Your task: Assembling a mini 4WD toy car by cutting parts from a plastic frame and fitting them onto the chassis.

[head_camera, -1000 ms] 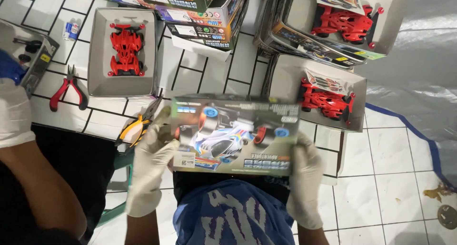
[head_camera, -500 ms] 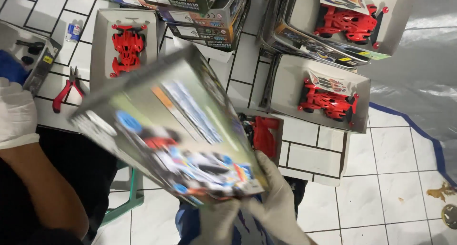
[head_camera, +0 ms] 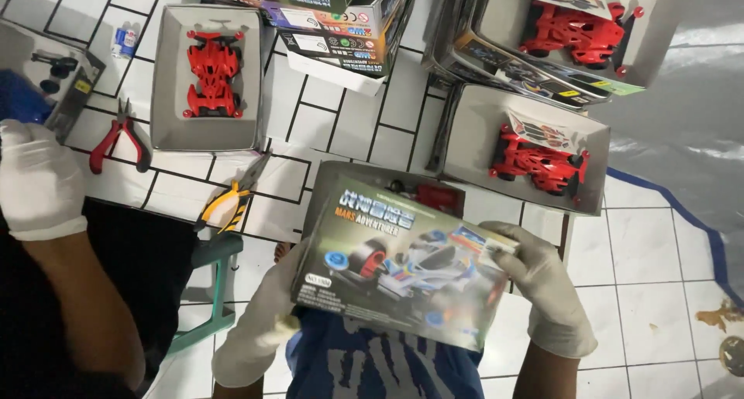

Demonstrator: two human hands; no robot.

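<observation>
While a co-worker's gloved hand (head_camera: 35,178) sits idle at 9 o'clock beside red pliers (head_camera: 116,139) and yellow-handled cutters (head_camera: 225,201), the person works centre-low over the tiled floor (head_camera: 643,244). Left hand (head_camera: 260,329), gloved, grips the lid (head_camera: 407,263) of a toy car kit at its 8 o'clock corner, fingers curled under the edge. Lid is printed with a racing car, tilted, long axis running 10 to 4 o'clock, held above the open box base (head_camera: 372,184), which peeks out at 12 o'clock with red parts inside. Right hand (head_camera: 542,287), gloved, clamps the lid's 3 o'clock short edge, thumb on top, fingers wrapped behind. Both hands equally on it, one per end. Trays with red model cars (head_camera: 211,73) (head_camera: 542,160) lie at 11 and 2 o'clock
</observation>
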